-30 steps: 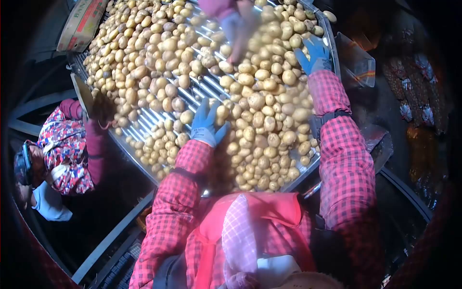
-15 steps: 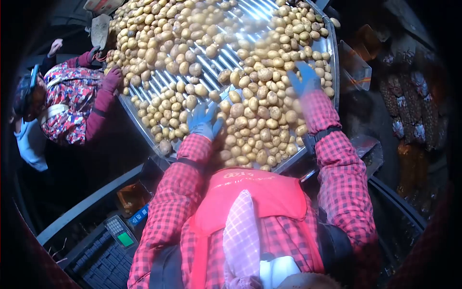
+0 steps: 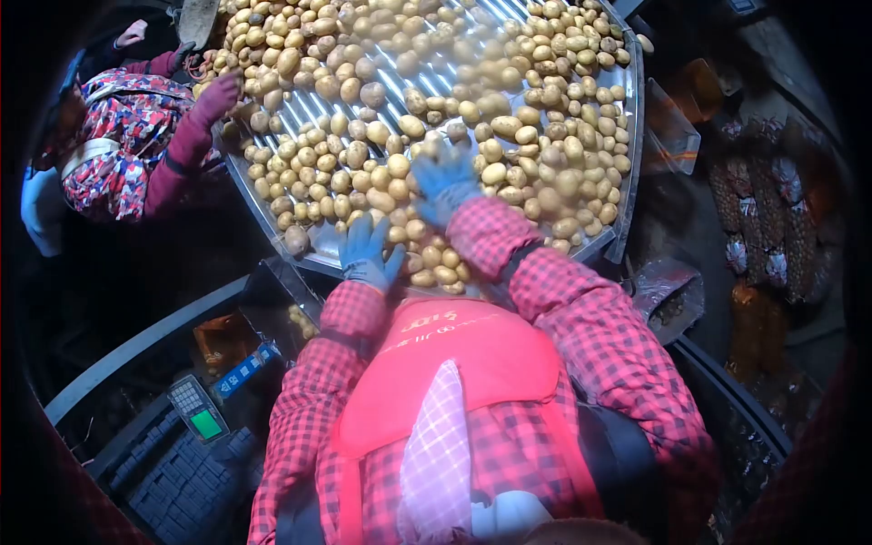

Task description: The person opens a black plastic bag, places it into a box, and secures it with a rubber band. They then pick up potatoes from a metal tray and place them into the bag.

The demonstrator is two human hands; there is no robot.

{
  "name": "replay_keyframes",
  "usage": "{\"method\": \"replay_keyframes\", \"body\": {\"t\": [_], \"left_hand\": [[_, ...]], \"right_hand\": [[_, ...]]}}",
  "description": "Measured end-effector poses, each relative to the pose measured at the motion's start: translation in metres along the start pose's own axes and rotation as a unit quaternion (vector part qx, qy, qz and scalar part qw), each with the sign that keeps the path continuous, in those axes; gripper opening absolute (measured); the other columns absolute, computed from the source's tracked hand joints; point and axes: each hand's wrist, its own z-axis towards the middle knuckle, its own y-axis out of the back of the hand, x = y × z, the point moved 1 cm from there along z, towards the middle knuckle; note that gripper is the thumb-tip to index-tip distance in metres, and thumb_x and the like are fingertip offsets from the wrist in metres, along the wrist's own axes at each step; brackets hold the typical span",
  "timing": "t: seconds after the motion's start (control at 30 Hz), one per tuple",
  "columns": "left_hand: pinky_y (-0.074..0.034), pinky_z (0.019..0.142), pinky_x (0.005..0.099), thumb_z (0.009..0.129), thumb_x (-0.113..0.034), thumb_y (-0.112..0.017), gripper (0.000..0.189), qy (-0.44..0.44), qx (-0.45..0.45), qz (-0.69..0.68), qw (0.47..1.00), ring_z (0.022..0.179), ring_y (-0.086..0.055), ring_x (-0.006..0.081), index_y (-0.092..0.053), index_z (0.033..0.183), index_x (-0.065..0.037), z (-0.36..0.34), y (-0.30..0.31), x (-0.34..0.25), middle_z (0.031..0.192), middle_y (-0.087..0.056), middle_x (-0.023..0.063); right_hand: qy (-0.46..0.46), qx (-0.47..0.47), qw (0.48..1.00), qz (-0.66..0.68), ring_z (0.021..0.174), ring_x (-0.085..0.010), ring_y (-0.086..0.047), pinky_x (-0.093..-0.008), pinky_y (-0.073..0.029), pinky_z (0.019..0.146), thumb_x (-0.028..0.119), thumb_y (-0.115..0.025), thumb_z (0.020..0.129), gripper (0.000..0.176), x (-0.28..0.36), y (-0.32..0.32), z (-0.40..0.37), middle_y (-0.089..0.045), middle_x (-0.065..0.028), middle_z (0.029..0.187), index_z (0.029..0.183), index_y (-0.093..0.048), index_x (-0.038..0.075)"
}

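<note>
Potatoes lie in a spread over a metal sorting table with a slatted surface. My left hand, in a blue-grey glove, rests near the table's front edge with its fingers apart, potatoes around the fingertips. Further right and a little farther forward, my right hand in a matching glove lies on the potatoes, fingers spread. Neither hand is closed round a potato. Some potatoes sit between my two forearms, at the near edge.
At the left, a co-worker in a patterned vest reaches toward the table. A scale display and an orange crate are at lower left. Net sacks and a plastic bag lie at the right.
My right hand has swept left and nearer to me, beside my left hand. My left hand has shifted slightly left and closer. The co-worker's hand has risen.
</note>
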Motion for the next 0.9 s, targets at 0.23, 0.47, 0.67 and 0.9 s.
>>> {"method": "replay_keyframes", "body": {"t": [0.23,0.47,0.67,0.9], "left_hand": [[-0.032,0.115,0.0588,0.086,-0.04,-0.072,0.06,0.012,-0.003,-0.039,0.999,0.136,-0.045,0.0443,-0.061,0.139,-0.013,-0.004,0.003,-0.001,0.144,-0.052,0.023],[-0.037,0.113,0.0535,0.08,-0.038,-0.076,0.06,-0.102,-0.003,-0.093,0.991,0.133,-0.049,0.0404,-0.059,0.132,-0.014,0.016,0.028,-0.046,0.143,-0.052,0.0191],[-0.024,0.122,0.0537,0.084,-0.045,-0.073,0.061,-0.22,0.068,0.01,0.973,0.147,-0.036,0.0331,-0.059,0.138,-0.02,0.033,-0.023,-0.062,0.156,-0.044,0.0117],[-0.019,0.122,0.0575,0.089,-0.051,-0.063,0.064,-0.158,0.028,-0.002,0.987,0.145,-0.038,0.0289,-0.052,0.148,-0.028,0.02,-0.04,-0.025,0.158,-0.041,0.0103]], "right_hand": [[0.245,-0.078,0.961,0.103,0.14,-0.0368,-0.042,-0.0609,-0.033,0.115,0.036,-0.067,0.087,0.056,0.006,0.0,-0.081,-0.053,-0.0074,0.143,0.138,-0.059,0.016],[0.1,0.043,0.994,0.029,0.122,-0.0324,-0.055,-0.0485,-0.045,0.102,0.032,-0.072,0.081,0.051,-0.082,0.028,-0.115,-0.056,-0.0146,0.134,0.127,-0.059,0.013],[0.033,0.023,0.993,-0.109,0.138,-0.0271,-0.048,-0.0504,-0.036,0.113,0.039,-0.076,0.081,0.074,-0.17,-0.013,-0.09,-0.05,-0.0087,0.149,0.146,-0.049,0.02],[-0.076,-0.032,0.993,-0.079,0.122,-0.0294,-0.059,-0.0482,-0.048,0.099,0.02,-0.069,0.085,0.049,-0.123,0.048,-0.055,-0.06,-0.01,0.133,0.132,-0.059,0.014]]}}
